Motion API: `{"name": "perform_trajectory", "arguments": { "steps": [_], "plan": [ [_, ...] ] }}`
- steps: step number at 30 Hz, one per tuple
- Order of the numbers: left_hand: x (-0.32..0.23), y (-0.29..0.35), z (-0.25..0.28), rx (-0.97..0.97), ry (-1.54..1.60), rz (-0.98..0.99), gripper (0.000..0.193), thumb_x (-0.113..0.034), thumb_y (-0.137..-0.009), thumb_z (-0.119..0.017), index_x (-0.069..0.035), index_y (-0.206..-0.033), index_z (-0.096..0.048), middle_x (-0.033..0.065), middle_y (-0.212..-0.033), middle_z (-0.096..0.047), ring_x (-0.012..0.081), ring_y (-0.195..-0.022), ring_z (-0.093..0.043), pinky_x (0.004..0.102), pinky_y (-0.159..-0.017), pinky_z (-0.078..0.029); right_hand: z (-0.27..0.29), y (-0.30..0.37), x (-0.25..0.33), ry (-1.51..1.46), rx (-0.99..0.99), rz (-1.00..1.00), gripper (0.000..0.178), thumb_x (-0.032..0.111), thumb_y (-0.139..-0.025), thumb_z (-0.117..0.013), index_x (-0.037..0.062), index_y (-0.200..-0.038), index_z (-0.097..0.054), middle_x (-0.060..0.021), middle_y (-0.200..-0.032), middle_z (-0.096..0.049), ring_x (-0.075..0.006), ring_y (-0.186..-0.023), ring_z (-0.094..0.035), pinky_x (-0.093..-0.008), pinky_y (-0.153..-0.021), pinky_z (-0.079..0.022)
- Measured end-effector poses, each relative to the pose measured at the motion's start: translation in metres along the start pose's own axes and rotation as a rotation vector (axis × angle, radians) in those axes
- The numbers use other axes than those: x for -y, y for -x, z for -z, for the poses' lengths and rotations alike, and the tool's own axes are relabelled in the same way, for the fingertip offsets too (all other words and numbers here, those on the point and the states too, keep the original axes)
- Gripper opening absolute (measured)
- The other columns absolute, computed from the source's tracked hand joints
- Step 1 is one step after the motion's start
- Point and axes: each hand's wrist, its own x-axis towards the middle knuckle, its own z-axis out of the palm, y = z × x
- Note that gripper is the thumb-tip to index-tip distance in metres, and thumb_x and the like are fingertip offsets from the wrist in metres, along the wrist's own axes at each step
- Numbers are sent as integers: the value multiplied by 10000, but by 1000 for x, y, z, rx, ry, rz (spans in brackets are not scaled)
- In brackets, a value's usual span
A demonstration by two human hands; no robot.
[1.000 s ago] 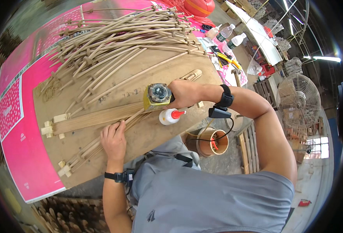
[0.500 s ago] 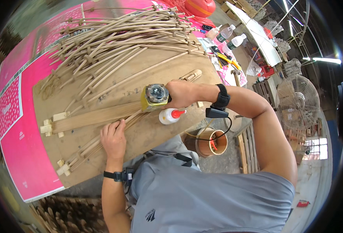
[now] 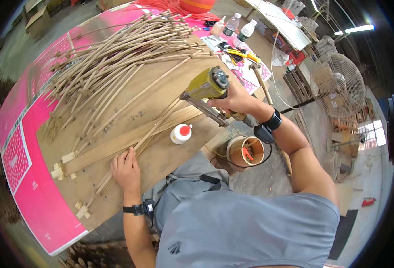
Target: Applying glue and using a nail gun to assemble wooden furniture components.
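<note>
A yellow nail gun is tilted over the bench, and my right hand is closed around its handle. Thin wooden rods run across the board, with small pale wooden blocks at their near-left end. My left hand rests at these rods, its bent fingers gripping them; the fingertips are partly hidden. Beside the rods lies a wide flat wooden strip, also with pale blocks at its left end. A white squeeze bottle with a red cap stands just right of the rods.
A large heap of rods with wooden knobs covers the far side of the bench. Bottles, yellow-handled tools and a hammer lie at the far right. A bucket stands below the right edge; a fan is beyond.
My right hand has lifted the nail gun away from the rods, up and to the right, and turned it. My left hand stays at the rods. The whole view has shifted slightly.
</note>
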Motion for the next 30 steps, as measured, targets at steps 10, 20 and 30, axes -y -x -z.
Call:
{"name": "perform_trajectory", "arguments": {
  "steps": [10, 20, 30],
  "plan": [
    [0, -5, 1, 9, -85, -83, 199, -106, -882, -763, -111, -1081, -766, 39, -994, -693, 265, -931, -632, 407, -826, -506, 35, 25, -131, -9, -559, -180, 409, 196, -837, -670, 15, -1203, -688, -121, -855, -708, -180, -720, -667, -348, -684, -532],
    [-11, -29, 12, 67, 17, 50, 334, -144, -866, -759, -41, -1180, -712, 172, -1183, -629, 376, -1090, -593, 486, -947, -488, 47, -40, -226, 493, -570, -305, 687, 24, -846, -565, -34, -1503, -373, -310, -1167, -662, -452, -1105, -650, -519, -944, -523],
    [-8, -146, -36, 343, -30, 124, 388, -198, -903, -727, -35, -1252, -674, 166, -1263, -616, 364, -1205, -566, 458, -1028, -464, 18, -54, -241, 645, -869, -67, 633, 26, -819, -613, -11, -1439, -492, -246, -1298, -606, -395, -1241, -563, -455, -1064, -453]
  ]
}}
